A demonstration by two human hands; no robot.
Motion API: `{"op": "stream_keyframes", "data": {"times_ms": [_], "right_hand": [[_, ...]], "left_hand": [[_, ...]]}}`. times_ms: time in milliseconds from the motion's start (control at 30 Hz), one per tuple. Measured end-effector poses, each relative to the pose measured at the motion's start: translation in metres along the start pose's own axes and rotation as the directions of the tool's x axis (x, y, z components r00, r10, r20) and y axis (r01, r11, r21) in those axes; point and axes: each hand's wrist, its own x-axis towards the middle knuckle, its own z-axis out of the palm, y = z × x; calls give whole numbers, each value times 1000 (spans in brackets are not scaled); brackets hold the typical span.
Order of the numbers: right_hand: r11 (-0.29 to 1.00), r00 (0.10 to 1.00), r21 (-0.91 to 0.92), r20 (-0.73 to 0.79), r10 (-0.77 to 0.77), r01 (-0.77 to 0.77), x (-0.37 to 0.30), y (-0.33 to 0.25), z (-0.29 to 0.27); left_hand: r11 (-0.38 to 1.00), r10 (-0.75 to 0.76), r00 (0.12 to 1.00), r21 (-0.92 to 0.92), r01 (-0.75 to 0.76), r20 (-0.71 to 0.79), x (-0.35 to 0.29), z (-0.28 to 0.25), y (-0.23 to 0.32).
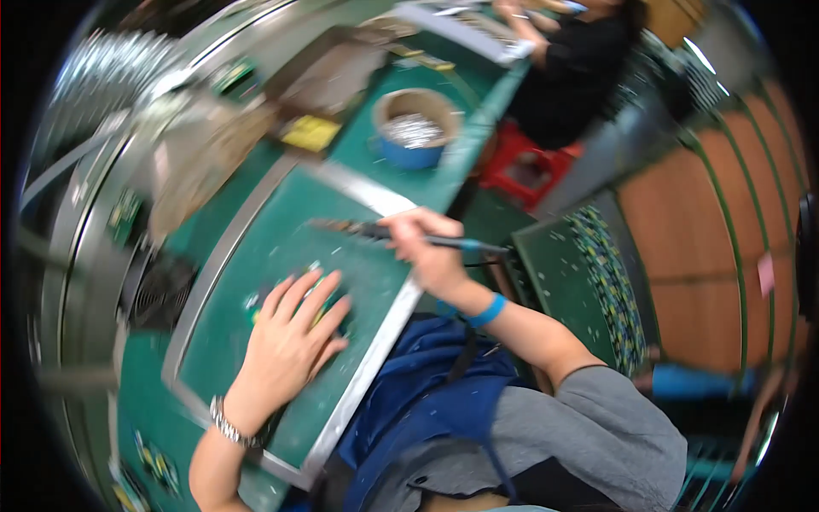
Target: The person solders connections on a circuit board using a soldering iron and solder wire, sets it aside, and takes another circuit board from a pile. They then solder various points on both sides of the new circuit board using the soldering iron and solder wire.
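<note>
My right hand (431, 256), a blue band at its wrist, is closed round the handle of a soldering iron (368, 229). The iron's tip points left above the green mat (358, 286), and its cord trails away to the right. Fingers spread, my left hand (292, 346) lies over a small green circuit board (253, 309) on the mat. Most of the board is hidden under the fingers, so I cannot tell whether they touch it. Small pale bits are scattered on the mat around the hand.
A metal frame (247, 226) borders the mat. Beyond it stand a blue-and-tan round container (409, 155) of shiny small pieces and a cardboard tray (328, 72). A black fan (162, 290) is at left. On the right are a tray of boards (601, 290), a red stool (529, 166) and another person (572, 85).
</note>
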Motion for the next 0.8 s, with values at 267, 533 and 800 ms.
{"op": "stream_keyframes", "data": {"times_ms": [267,533,800], "right_hand": [[992,977,96,-205,-57,78,1,-1,4],[987,971,59,-195,-136,150,0,1,1],[977,980,155,-155,-124,148,0,15,19]], "left_hand": [[952,218,964,184,-244,149,-12,-1,5],[929,107,989,344,-137,106,-45,30,39],[843,-52,999,536,42,3,-65,52,67]]}}
